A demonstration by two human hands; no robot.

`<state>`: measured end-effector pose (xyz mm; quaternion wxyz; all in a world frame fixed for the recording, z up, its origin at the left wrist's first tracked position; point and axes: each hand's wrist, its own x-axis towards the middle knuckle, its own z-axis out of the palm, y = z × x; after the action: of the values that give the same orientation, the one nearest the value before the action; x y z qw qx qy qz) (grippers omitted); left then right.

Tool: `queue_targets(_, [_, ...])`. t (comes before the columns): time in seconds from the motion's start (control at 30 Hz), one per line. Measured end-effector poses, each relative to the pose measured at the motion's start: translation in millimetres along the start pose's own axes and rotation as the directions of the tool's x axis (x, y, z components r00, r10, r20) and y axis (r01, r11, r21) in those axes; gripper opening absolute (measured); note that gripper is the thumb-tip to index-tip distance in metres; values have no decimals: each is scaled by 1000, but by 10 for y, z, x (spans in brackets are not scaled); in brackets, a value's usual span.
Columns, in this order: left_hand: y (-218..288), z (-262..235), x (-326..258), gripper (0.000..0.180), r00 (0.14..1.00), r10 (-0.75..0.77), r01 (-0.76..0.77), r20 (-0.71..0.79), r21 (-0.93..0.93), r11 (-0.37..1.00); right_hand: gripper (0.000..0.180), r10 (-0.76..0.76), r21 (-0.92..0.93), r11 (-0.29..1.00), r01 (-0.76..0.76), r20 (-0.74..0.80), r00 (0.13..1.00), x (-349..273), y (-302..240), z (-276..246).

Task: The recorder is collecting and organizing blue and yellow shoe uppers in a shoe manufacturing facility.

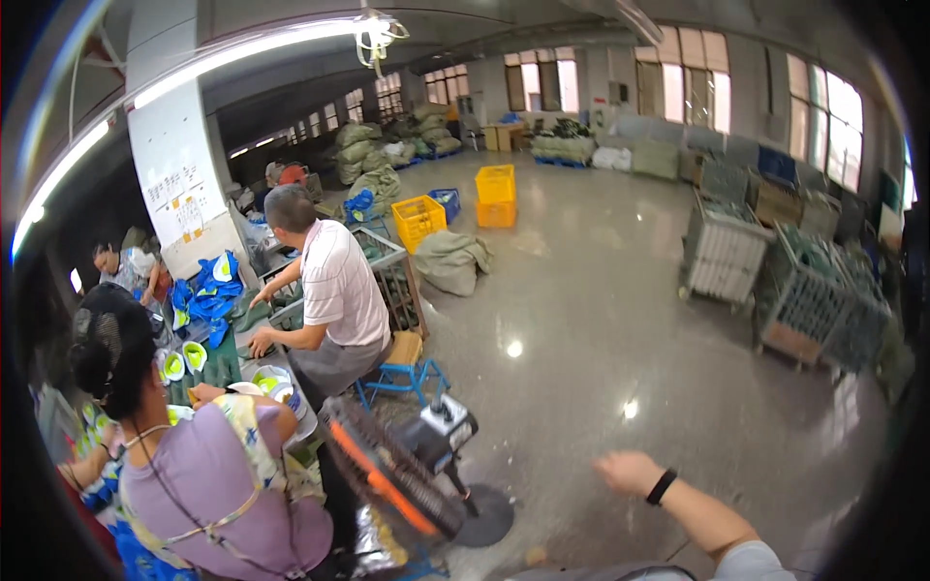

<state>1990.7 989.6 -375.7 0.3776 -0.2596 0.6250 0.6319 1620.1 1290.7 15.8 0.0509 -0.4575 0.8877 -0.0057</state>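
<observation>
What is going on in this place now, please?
The camera wearer's right hand, with a black wristband, is over the floor, holding nothing that shows. To the left, a person in a striped shirt has both hands at dark green pieces. Nearer, a person in a purple top is close to white-and-lime pieces. A fan stands beside them; yellow crates are farther back.

The floor (pixel 562 334) is smooth and glossy, mirroring lights. The fan (pixel 387 474) joins a dark wire guard to an orange, plastic-looking rim. The wristband (pixel 662 487) by the bare right hand (pixel 628 473) looks matt. Yellow crates (pixel 419 224) are smooth plastic; the sack (pixel 450 261) is matt, creased woven cloth. The stool (pixel 402 351) pairs blue-painted metal with a wood-like seat. Paper sheets (pixel 177 198) hang on the smooth pillar (pixel 167 107).
</observation>
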Motion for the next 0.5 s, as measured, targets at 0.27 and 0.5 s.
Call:
queue_targets(0.27, [1523,196,1436,56,979,118,-138,-164,-118,983,33,-116,216,976,-27,622,774,-575,4146,3687])
queue_targets(0.5, [3168,-306,2332,51,888,136,-173,-440,-44,984,35,-75,78,996,32,643,763,2206,5595,3633])
